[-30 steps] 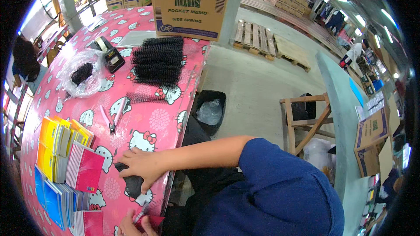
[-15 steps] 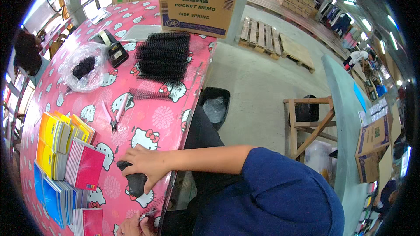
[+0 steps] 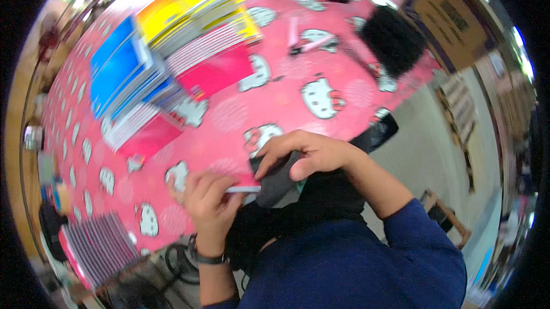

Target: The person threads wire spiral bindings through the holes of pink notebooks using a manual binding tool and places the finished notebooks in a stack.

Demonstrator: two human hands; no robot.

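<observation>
Dark grey pad point(image 3: 278, 180) is lying at the near table edge, at about 6 o'clock in the view, partly overhanging toward the person's lap.

Left to right:
- Stack of striped booklets point(image 3: 100, 246) is sitting at 8 o'clock, near the table's left corner.
- Pink patterned tablecloth point(image 3: 229, 114) is covering the whole table.
- Blue, yellow and pink-covered notebooks point(image 3: 166, 51) are fanning out at 10 to 11 o'clock; a second ago they were lying at the lower left of the view, so the head is turning and leaning in over the work.
- Left hand point(image 3: 209, 194), at 7 o'clock, is now up on the table; earlier only its fingertips were showing at the bottom edge. Its fingers are pinched together on a thin pale strip point(image 3: 243, 189), which is touching the pad's left edge.
- Right hand point(image 3: 306, 151), just right of centre, is resting on the pad as before, fingers curled and pressed down on its top, thumb at the side.
- Pink pens point(image 3: 312, 42) are lying at 12 o'clock.
- Black spiral coils point(image 3: 392, 36) are piled at 1 o'clock, beside a brown cardboard box point(image 3: 452, 19).

Judgement: both hands are now meeting at the pad, so close two-handed work on it looks under way.
</observation>
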